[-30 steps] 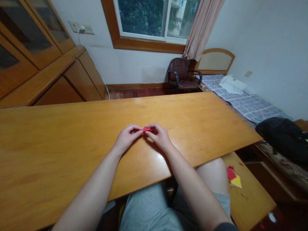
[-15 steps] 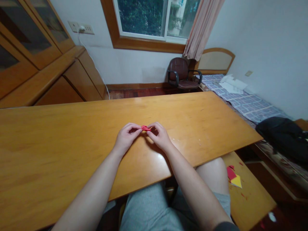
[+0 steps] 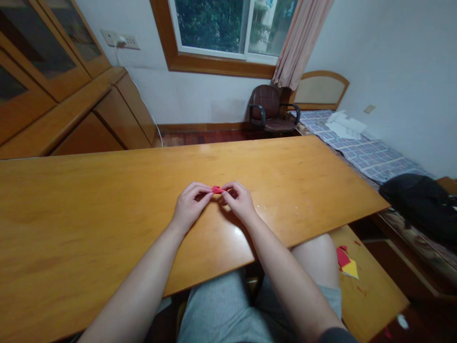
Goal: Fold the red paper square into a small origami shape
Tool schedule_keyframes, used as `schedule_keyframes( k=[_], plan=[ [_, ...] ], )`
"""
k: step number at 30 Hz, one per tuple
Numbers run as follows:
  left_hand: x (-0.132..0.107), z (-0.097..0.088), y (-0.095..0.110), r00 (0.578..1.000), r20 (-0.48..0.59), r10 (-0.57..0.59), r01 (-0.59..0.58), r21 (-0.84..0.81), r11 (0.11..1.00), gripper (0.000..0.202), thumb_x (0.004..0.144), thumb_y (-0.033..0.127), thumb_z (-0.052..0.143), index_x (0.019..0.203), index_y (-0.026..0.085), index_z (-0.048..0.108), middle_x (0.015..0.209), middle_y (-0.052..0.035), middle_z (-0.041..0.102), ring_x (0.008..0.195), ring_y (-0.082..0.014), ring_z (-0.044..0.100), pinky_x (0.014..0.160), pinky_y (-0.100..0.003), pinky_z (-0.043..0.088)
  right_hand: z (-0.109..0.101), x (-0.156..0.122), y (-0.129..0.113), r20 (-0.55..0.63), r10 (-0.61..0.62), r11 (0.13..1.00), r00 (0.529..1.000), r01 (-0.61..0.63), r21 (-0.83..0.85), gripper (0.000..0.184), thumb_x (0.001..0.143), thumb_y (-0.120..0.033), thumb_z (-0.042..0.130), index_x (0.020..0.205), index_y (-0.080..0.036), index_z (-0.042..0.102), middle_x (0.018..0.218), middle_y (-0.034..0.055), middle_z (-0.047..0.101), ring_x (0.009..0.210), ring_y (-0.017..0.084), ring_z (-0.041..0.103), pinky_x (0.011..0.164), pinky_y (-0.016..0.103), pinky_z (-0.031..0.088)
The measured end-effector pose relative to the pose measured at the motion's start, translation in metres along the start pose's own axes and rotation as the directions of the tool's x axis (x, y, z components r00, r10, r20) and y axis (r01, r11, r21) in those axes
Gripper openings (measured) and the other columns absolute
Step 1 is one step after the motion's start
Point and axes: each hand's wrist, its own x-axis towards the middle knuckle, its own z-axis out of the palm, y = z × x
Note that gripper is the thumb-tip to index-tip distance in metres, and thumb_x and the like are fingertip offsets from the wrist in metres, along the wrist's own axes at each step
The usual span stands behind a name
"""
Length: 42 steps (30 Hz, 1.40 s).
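A small piece of folded red paper (image 3: 217, 189) is held just above the wooden table (image 3: 107, 214), between my two hands. My left hand (image 3: 193, 202) pinches its left end with thumb and forefinger. At the other end, my right hand (image 3: 238, 200) has its thumb and fingertips closed on the paper. Fingers cover both ends, so the full folded shape is hidden.
On a lower wooden bench (image 3: 371, 290) at right lie a red paper piece (image 3: 342, 257) and a yellow one (image 3: 352, 269). A black bag (image 3: 417, 205) rests on the bed (image 3: 371, 152). Beyond the table stands a brown armchair (image 3: 267, 107).
Both hands and the red paper have shifted very slightly to the right. My right thumb has moved up a little along the paper's right end.
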Motion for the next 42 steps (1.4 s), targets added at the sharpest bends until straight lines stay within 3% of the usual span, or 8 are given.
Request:
schedule_keyframes(
  k=[7,23,32,37,42],
  plan=[
    [-0.001,0.001,-0.001,0.999,-0.027,-0.035,0.035,-0.023,0.999,0.009,0.086,0.027,0.065,0.084,0.02,0.071,0.089,-0.0045,0.069,0.086,-0.0173,0.065,0.079,-0.032,0.054,0.0,-0.001,0.0,-0.027,0.011,1.0,1.0,-0.012,-0.016,0.014,0.089,-0.032,0.059,0.09,-0.02,0.064,0.083,0.0039,0.068,0.068,0.015,0.066,0.061,0.026,0.054],
    [-0.003,0.0,-0.007,0.997,-0.065,-0.048,0.047,-0.013,0.999,0.009,0.086,0.027,0.066,0.087,0.019,0.072,0.09,-0.0047,0.068,0.087,-0.0171,0.065,0.079,-0.032,0.053,0.0,-0.001,0.001,0.007,-0.012,1.0,1.0,0.012,0.014,0.015,0.091,-0.032,0.058,0.094,-0.019,0.065,0.087,0.0045,0.07,0.067,0.014,0.066,0.065,0.027,0.054],
    [0.0,-0.001,-0.004,0.994,-0.113,-0.005,0.009,0.035,0.999,0.009,0.086,0.025,0.065,0.084,0.019,0.071,0.087,-0.0042,0.068,0.083,-0.0166,0.065,0.077,-0.031,0.054,-0.001,-0.004,-0.003,0.089,-0.032,0.995,0.996,0.023,0.095,0.022,0.089,-0.026,0.056,0.11,-0.021,0.061,0.098,0.0043,0.068,0.07,0.013,0.066,0.065,0.026,0.054],
    [-0.001,-0.001,-0.002,0.996,-0.078,0.032,-0.026,0.074,0.997,0.008,0.087,0.023,0.064,0.084,0.019,0.07,0.087,-0.0044,0.069,0.084,-0.0167,0.065,0.079,-0.032,0.053,0.0,-0.003,-0.008,0.062,-0.084,0.994,0.995,0.087,-0.06,0.021,0.087,-0.037,0.065,0.1,-0.02,0.065,0.091,0.0044,0.068,0.07,0.014,0.064,0.066,0.027,0.052],
    [-0.001,-0.001,0.0,0.997,-0.043,0.063,-0.06,0.075,0.995,0.007,0.088,0.022,0.064,0.085,0.019,0.07,0.088,-0.0049,0.069,0.086,-0.017,0.065,0.081,-0.032,0.053,0.001,-0.001,-0.008,0.023,-0.155,0.977,0.988,0.157,-0.148,0.016,0.089,-0.035,0.064,0.091,-0.019,0.068,0.087,0.0044,0.068,0.076,0.015,0.063,0.072,0.027,0.051]
  ],
)
